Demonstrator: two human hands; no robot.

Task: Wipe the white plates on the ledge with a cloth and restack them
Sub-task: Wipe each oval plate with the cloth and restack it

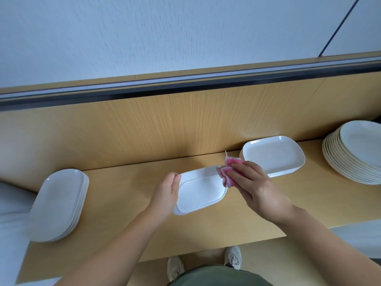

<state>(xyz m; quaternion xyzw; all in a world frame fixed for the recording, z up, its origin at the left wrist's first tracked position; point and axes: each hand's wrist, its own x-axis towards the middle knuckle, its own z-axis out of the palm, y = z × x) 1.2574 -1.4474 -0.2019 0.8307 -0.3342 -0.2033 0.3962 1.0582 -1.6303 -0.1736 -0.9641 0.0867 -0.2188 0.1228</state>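
Observation:
A white rectangular plate [199, 190] is held above the middle of the wooden ledge [127, 203]. My left hand [166, 194] grips its left edge, thumb on the rim. My right hand [250, 185] holds a folded pink cloth [229, 172] against the plate's right rim. A stack of white rectangular plates [273, 155] sits behind my right hand. Another stack of white rectangular plates [58, 204] lies at the ledge's left end.
A tall stack of round white plates [356, 153] stands at the far right of the ledge. A wooden back panel [165, 124] rises behind the ledge, topped by a dark rail. My shoes show on the floor below the ledge's front edge.

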